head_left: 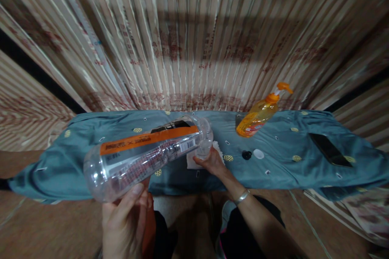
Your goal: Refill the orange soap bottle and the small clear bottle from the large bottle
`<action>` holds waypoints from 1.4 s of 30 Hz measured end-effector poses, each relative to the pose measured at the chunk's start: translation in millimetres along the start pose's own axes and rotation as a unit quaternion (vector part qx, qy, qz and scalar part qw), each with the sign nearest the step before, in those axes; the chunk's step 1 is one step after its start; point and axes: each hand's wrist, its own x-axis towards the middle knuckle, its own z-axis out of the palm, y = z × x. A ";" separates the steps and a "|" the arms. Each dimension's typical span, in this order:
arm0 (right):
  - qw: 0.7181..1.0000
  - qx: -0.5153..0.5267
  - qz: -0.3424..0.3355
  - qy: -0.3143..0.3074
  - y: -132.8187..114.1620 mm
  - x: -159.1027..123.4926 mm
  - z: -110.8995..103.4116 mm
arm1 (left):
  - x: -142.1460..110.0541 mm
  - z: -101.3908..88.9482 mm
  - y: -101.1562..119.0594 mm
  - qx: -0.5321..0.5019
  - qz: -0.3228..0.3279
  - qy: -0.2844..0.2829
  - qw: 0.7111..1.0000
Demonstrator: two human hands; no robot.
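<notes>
My left hand is closed around the lower part of a large clear plastic bottle with an orange and grey label. The bottle is tilted, its base near me at the left and its neck pointing right. Its neck end meets or overlaps a small clear container that my right hand grips with its fingers. Whether the two touch I cannot tell. Under the right hand lies a white tissue or cloth. A small black cap and a white round disc rest to the right of it.
An orange pump bottle of yellow-orange liquid stands at the back right. A dark phone lies toward the right end. All rest on a narrow surface covered with blue-green patterned cloth. Behind it hangs a striped curtain.
</notes>
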 end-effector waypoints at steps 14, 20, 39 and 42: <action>1.000 -0.006 0.008 -0.001 -2.1 0.0 -1.2 | -1.1 5.6 2.1 -0.007 -0.001 0.012 1.000; 1.000 -0.003 0.008 -0.002 -1.1 0.7 -1.1 | -0.5 3.6 0.5 0.024 0.021 -0.012 0.999; 1.000 0.000 -0.010 0.000 0.2 0.8 -0.9 | 1.6 -0.1 -1.5 0.021 0.025 -0.023 0.999; 1.000 -0.003 -0.006 0.005 0.8 1.1 0.2 | 1.2 1.2 -1.2 0.031 0.023 -0.017 0.999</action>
